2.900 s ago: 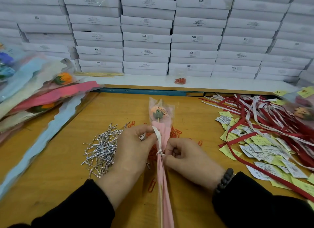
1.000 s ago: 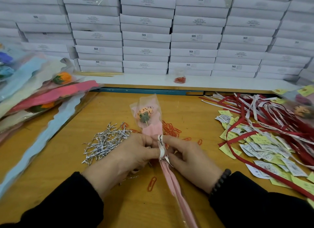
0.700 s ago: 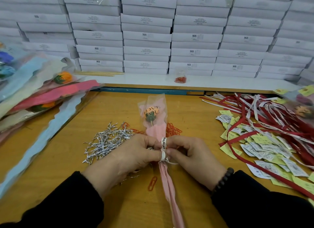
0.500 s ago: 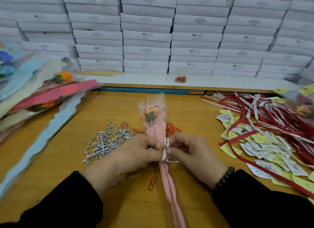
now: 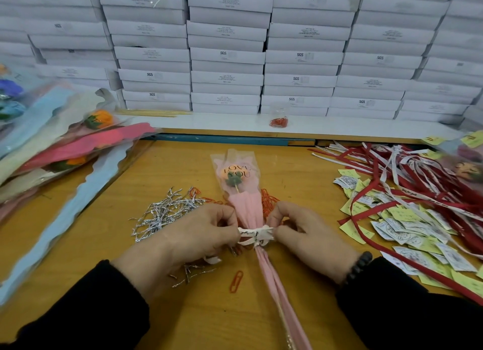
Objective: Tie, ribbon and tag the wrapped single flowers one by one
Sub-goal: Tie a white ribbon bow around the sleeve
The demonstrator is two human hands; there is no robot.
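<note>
A single flower in a pink and clear wrapper (image 5: 241, 193) printed "LOVE YOU" lies on the wooden table, its head pointing away from me. A white printed ribbon (image 5: 254, 236) crosses the wrapper's narrow neck. My left hand (image 5: 198, 234) pinches the ribbon's left end and my right hand (image 5: 300, 232) pinches its right end, the two pulled apart sideways. Silver twist ties (image 5: 167, 212) lie in a heap left of the flower. Yellow and white tags (image 5: 407, 224) and red and white ribbons (image 5: 428, 177) cover the table's right side.
Wrapped flowers (image 5: 52, 146) are stacked at the left edge. Orange paper clips (image 5: 268, 202) lie behind the wrapper, and one (image 5: 236, 281) lies near me. White boxes (image 5: 227, 54) form a wall at the back, with a small bag of clips (image 5: 279, 121) on the ledge.
The ribbon was looped upright around the neck between close fingers; now both hands have moved apart and its ends stretch out sideways. The flower has straightened from a leftward tilt.
</note>
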